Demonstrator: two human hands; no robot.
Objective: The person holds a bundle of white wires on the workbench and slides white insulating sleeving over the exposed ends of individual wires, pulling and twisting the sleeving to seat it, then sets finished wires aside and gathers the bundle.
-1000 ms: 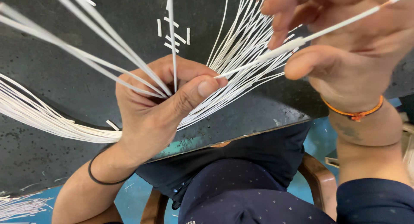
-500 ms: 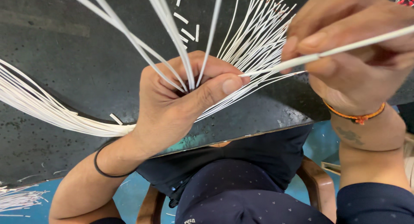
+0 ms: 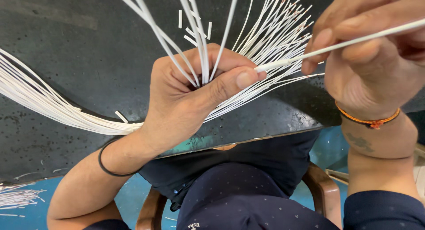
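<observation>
My left hand (image 3: 195, 95) is closed on a small bunch of thin white wires (image 3: 195, 39) that stand up between its fingers and fan toward the top. My right hand (image 3: 367, 57) pinches a single white wire (image 3: 354, 40) whose near end touches my left thumb tip. Under both hands a large sheaf of white wires (image 3: 48, 104) lies on a dark worktable (image 3: 88, 48), sweeping from the left edge under my left hand and spreading out toward the upper right.
Short white wire offcuts (image 3: 189, 28) lie scattered on the dark top behind my left hand. More white scraps (image 3: 20, 199) lie on the blue floor at lower left. A wooden chair arm (image 3: 325, 192) shows beside my dark-trousered legs.
My right hand has drawn its single wire rightward and up, so the near end now rests at my left thumb. My left hand has shifted slightly right with its bunch.
</observation>
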